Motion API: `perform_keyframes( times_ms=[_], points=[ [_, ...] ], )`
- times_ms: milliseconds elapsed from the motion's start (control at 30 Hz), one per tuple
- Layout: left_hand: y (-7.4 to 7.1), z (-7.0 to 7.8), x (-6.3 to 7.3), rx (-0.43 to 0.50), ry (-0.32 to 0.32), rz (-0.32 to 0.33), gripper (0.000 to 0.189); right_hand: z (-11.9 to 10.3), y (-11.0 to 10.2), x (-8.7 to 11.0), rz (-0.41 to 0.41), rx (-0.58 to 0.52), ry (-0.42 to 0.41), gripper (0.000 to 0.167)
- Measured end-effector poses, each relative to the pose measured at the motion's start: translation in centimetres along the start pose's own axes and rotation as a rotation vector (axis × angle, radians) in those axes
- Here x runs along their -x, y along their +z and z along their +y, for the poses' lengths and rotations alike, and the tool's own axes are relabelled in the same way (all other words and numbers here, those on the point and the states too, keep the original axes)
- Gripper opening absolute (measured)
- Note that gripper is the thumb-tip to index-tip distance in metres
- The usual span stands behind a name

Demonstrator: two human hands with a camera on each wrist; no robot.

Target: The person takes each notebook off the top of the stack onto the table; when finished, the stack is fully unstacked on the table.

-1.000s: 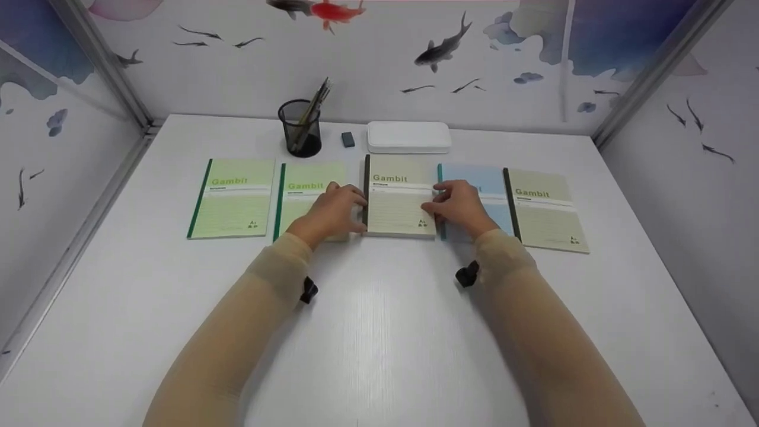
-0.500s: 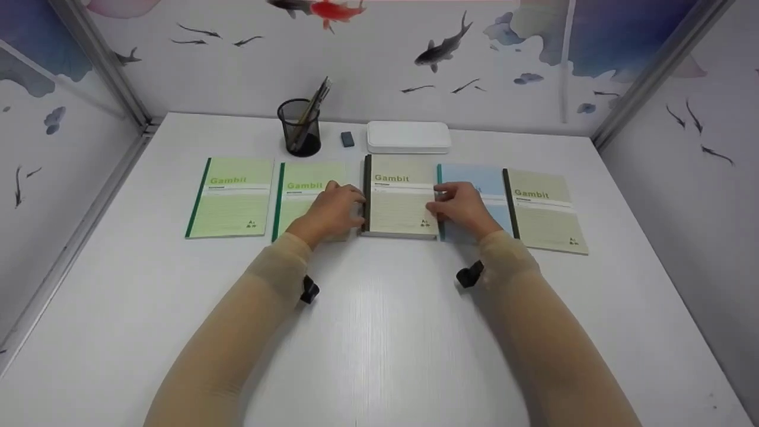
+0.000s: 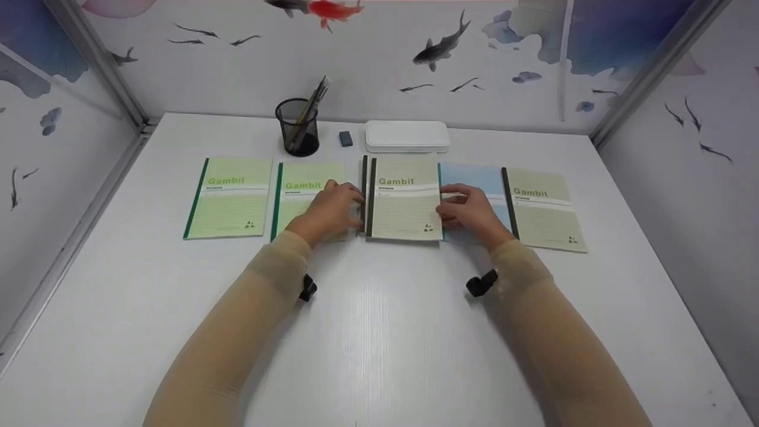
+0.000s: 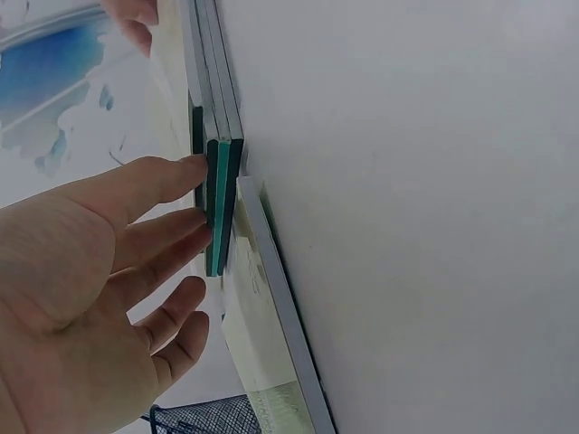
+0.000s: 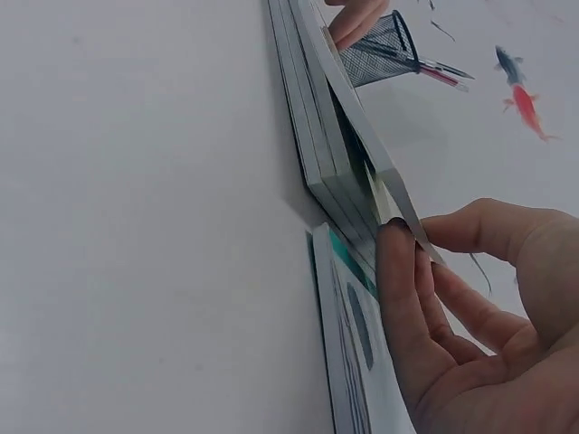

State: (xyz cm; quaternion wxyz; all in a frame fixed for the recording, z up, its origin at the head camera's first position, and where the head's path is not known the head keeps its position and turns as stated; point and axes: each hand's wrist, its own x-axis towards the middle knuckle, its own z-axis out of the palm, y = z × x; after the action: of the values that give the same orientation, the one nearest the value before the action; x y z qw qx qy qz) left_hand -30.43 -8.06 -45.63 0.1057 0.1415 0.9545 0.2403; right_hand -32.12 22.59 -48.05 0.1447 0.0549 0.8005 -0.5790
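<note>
The top notebook (image 3: 406,204) has a smooth beige paper cover and a dark spine strip. It sits at the centre of the white table (image 3: 379,344), over a squared stack (image 4: 219,203) of thin, flat-edged notebooks with dark and teal spines. A blue notebook (image 3: 471,173) lies just right of it; a black wire-mesh cup (image 3: 289,133) stands behind, to the left.

Compared with half a second earlier, the top notebook has shifted rightward and slightly nearer the person, exposing a second dark spine at its left. The right hand (image 3: 474,214) has moved right with it; the left hand (image 3: 326,210) is practically unmoved.

Both forearms converge from the near side. The right hand pinches the raised right edge, thumb above, fingers beneath. The left hand's fingers are spread, fingertips against the stack's spines, gripping nothing.
</note>
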Motion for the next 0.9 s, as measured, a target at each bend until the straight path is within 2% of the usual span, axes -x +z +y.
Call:
perform_keyframes(
  times_ms=[233,533,900],
  points=[
    [0.0,-0.1,0.0,0.032,-0.013,-0.011,0.050,0.9,-0.1,1.7,-0.003,-0.049,-0.012,0.052],
    [-0.4,-0.1,0.0,0.040,-0.021,-0.018,0.049,1.4,-0.3,4.1,-0.051,-0.237,-0.037,0.049],
    [-0.4,0.1,0.3,0.061,-0.053,-0.031,0.050,2.6,-0.7,7.8,-0.112,-0.297,0.000,0.049]
  ],
)
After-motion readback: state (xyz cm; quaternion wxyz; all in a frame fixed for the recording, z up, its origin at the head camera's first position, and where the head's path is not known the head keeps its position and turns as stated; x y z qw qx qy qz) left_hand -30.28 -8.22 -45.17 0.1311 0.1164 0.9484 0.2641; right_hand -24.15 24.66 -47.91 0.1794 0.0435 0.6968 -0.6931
